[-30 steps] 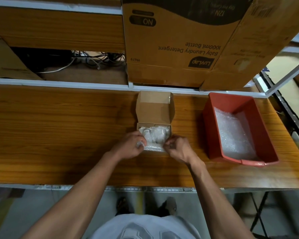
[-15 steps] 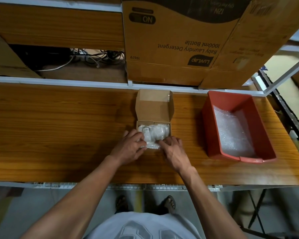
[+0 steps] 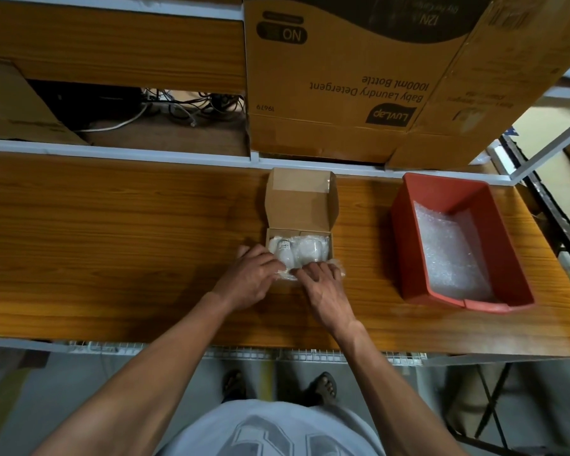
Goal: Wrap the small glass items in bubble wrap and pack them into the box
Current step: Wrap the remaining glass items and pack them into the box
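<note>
bubble-wrapped glass items (image 3: 298,255) — apparently side by side — in box (image 3: 300,205).

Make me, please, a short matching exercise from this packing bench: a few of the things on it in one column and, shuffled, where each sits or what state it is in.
Things
1. small cardboard box
2. red bin
3. wrapped glass items
4. large detergent carton

Place or state
A. on the shelf behind the bench, its print upside down
B. lying inside the small box
C. on the bench's right side, holding bubble wrap
D. at the bench's middle, lid flap standing open

Pairs: 1-D, 2-C, 3-B, 4-A
</note>
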The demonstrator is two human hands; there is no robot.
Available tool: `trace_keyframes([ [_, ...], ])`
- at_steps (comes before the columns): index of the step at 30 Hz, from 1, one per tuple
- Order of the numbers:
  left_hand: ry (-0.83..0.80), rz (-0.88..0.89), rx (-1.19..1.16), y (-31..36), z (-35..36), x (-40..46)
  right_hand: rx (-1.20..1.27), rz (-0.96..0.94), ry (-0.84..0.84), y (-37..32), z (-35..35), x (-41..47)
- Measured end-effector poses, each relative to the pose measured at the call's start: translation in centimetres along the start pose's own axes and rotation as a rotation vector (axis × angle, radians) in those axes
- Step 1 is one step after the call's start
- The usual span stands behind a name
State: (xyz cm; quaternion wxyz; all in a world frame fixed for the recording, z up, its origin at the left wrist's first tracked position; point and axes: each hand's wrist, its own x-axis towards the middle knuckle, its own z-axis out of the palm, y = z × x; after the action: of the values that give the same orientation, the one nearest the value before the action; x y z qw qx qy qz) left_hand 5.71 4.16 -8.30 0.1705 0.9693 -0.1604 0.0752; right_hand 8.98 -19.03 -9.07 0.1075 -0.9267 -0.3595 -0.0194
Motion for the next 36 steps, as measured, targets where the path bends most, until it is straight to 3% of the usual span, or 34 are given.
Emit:
trace_keyframes([
  [7,0.056,-0.134,-0.062,0.1,0.3,-0.7,0.026,-0.005,0.043,0.0,0.3,0.6],
  [15,0.008,-0.052,0.066,-0.1,0.3,-0.3,0.122,0.018,0.087,-0.3,0.0,1.2],
  [22,-0.078,-0.511,-0.334,0.1,0.8,0.0,0.359,0.219,-0.046,0.2,0.4,2.9],
  [27,-0.058,-0.442,-0.290,-0.3,0.6,-0.3,0.413,0.194,-0.032,0.2,0.0,3.0],
  [36,-0.088,-0.452,-0.260,0.2,-0.3,0.5,0.274,0.144,-0.048,0.3,0.6,3.1],
])
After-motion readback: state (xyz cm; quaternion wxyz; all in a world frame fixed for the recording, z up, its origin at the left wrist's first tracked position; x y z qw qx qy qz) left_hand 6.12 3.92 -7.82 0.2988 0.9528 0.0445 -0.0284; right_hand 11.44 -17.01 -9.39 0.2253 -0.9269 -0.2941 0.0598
